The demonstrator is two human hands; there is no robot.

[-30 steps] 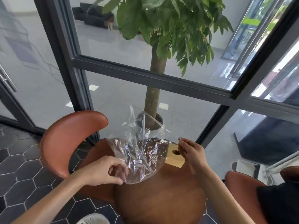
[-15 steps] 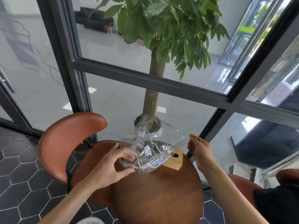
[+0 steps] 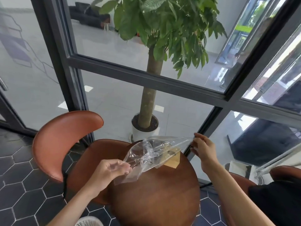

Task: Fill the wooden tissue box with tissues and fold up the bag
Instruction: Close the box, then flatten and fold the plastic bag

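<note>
A clear, crinkled plastic bag (image 3: 149, 154) is stretched flat above the round wooden table (image 3: 156, 196). My left hand (image 3: 112, 170) pinches its near-left edge. My right hand (image 3: 202, 149) pinches its far-right corner, off the table's right side. The light wooden tissue box (image 3: 173, 160) stands on the far part of the table, half hidden under the bag. I cannot see any tissues.
A brown leather chair (image 3: 65, 141) stands close to the table's left. A potted tree in a white pot (image 3: 145, 126) sits behind the glass wall. Another brown seat (image 3: 241, 190) and a dark garment lie at the right. Black hexagon tiles cover the floor.
The bag was bunched and raised in front of me; it has been pulled out flat and lower, my right hand now gripping its far corner and my left its near edge.
</note>
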